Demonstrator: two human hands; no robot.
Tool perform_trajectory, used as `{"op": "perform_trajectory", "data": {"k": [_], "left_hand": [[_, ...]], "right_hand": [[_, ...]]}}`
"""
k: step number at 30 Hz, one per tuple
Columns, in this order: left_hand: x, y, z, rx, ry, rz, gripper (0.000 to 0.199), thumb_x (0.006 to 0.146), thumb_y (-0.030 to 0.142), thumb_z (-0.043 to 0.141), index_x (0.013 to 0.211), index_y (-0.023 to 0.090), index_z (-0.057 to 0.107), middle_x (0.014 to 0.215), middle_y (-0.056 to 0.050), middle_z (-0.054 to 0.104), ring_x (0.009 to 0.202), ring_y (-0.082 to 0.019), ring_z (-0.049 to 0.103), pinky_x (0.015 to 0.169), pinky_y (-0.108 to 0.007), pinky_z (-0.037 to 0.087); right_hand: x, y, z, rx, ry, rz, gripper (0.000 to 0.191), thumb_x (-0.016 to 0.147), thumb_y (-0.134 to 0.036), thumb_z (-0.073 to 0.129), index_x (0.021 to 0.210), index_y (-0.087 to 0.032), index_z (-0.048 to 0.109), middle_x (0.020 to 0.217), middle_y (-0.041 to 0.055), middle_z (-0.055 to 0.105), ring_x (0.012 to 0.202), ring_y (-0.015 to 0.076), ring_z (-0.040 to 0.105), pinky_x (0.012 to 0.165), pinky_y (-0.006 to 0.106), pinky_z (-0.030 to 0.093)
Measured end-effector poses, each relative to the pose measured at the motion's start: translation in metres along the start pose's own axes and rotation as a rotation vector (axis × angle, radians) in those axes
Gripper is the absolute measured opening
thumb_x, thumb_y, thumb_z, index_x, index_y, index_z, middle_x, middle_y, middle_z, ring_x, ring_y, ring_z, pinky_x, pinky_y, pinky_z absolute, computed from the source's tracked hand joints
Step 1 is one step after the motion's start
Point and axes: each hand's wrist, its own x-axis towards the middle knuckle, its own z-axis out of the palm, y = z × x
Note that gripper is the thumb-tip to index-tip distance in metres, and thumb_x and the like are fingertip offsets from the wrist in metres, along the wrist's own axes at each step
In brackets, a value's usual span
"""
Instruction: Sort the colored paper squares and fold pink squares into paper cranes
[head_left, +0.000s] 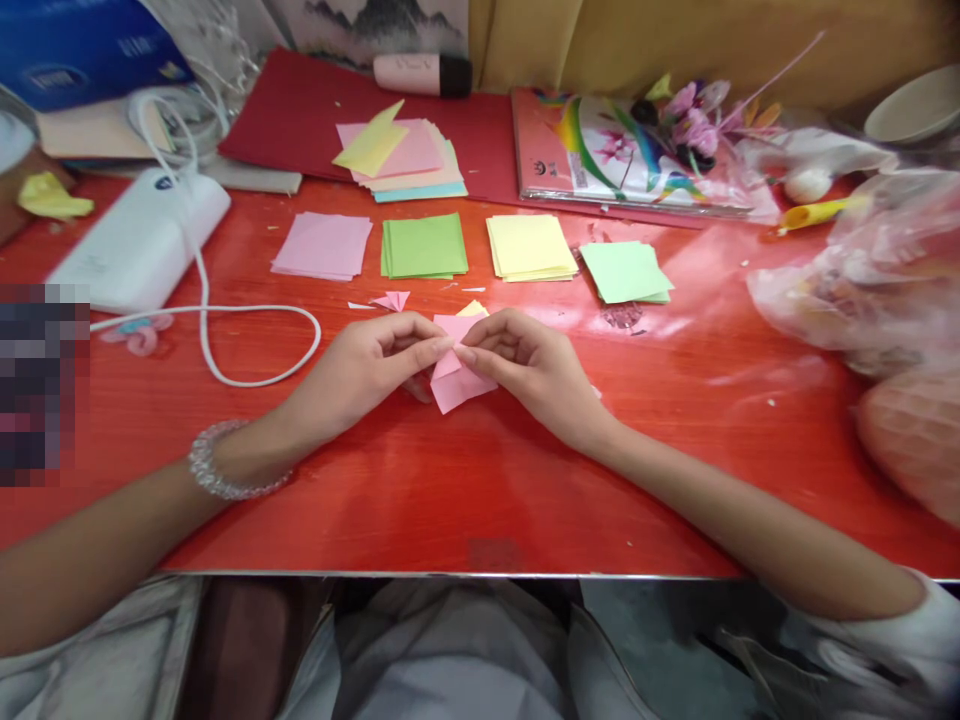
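Note:
A pink paper square (463,384), partly folded, is pinched between my two hands above the red table. My left hand (386,358) wears a clear beaded bracelet (214,462) at the wrist, and its thumb and finger close on the paper's left side. From the right, my right hand (536,365) grips the same sheet, the thumb tips almost meeting at a crease. Just behind the paper shows a bit of yellow paper (472,309). A small folded pink piece (392,300) lies beyond my left hand. The fingers under the sheet are partly hidden.
Behind my hands sit stacks of paper: pink (322,246), green (424,246), yellow (531,247) and mint (628,272). A white power bank (142,240) with a looped cable (259,383) lies left. Plastic bags (862,270) crowd the right; a packaged paper pack (622,160) lies at the back.

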Motion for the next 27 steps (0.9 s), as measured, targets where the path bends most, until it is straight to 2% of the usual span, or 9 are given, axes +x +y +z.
{"op": "perform_trajectory", "data": {"k": [5,9,12,14,21,27], "left_hand": [[0.0001,-0.0038,-0.002,0.206,0.036,0.118,0.023,0.085,0.038,0.056,0.081,0.017,0.063,0.077,0.001,0.061,0.071,-0.01,0.055,0.064,-0.017,0.044],[-0.0031,-0.0038,-0.0028,0.344,0.068,0.18,0.026,0.087,0.04,0.051,0.079,0.017,0.061,0.076,0.002,0.06,0.07,-0.01,0.053,0.063,-0.018,0.04],[-0.0054,-0.0031,-0.0025,0.384,0.081,0.208,0.027,0.088,0.04,0.049,0.078,0.017,0.059,0.074,0.003,0.06,0.068,-0.009,0.051,0.061,-0.017,0.039],[-0.0059,-0.0024,-0.002,0.393,0.075,0.217,0.027,0.088,0.04,0.049,0.078,0.017,0.06,0.074,0.003,0.06,0.068,-0.009,0.052,0.061,-0.018,0.038],[-0.0046,0.0006,-0.0014,0.299,0.141,0.135,0.035,0.091,0.042,0.041,0.075,0.018,0.061,0.075,0.0,0.06,0.072,-0.012,0.052,0.065,-0.021,0.041],[-0.0058,0.0028,-0.0047,0.239,0.057,0.157,0.02,0.086,0.033,0.052,0.075,0.017,0.06,0.075,0.002,0.06,0.073,-0.012,0.053,0.067,-0.02,0.04]], "right_hand": [[-0.0006,-0.0004,0.0002,0.023,-0.054,0.028,0.021,0.078,-0.034,0.068,0.086,-0.017,0.058,0.081,0.0008,0.062,0.073,0.011,0.059,0.063,0.022,0.048],[-0.0028,-0.0026,-0.0006,0.083,-0.14,0.078,0.023,0.079,-0.038,0.066,0.085,-0.017,0.059,0.071,-0.0015,0.06,0.061,0.0099,0.06,0.057,0.022,0.049],[-0.0035,-0.0047,-0.0016,0.052,-0.239,0.1,0.024,0.083,-0.039,0.061,0.086,-0.015,0.062,0.064,-0.0021,0.059,0.055,0.0091,0.06,0.056,0.021,0.048],[-0.003,-0.0053,-0.002,0.023,-0.262,0.105,0.026,0.084,-0.04,0.06,0.086,-0.014,0.063,0.063,-0.0019,0.059,0.054,0.0084,0.059,0.055,0.02,0.047],[-0.001,-0.0042,-0.001,0.055,-0.218,0.128,0.026,0.081,-0.039,0.063,0.08,-0.014,0.061,0.063,-0.0021,0.058,0.051,0.0075,0.058,0.051,0.019,0.045],[-0.0009,-0.004,-0.0025,0.04,-0.175,0.134,0.032,0.079,-0.045,0.063,0.08,-0.013,0.061,0.061,-0.0024,0.056,0.051,0.0078,0.058,0.05,0.019,0.044]]}}
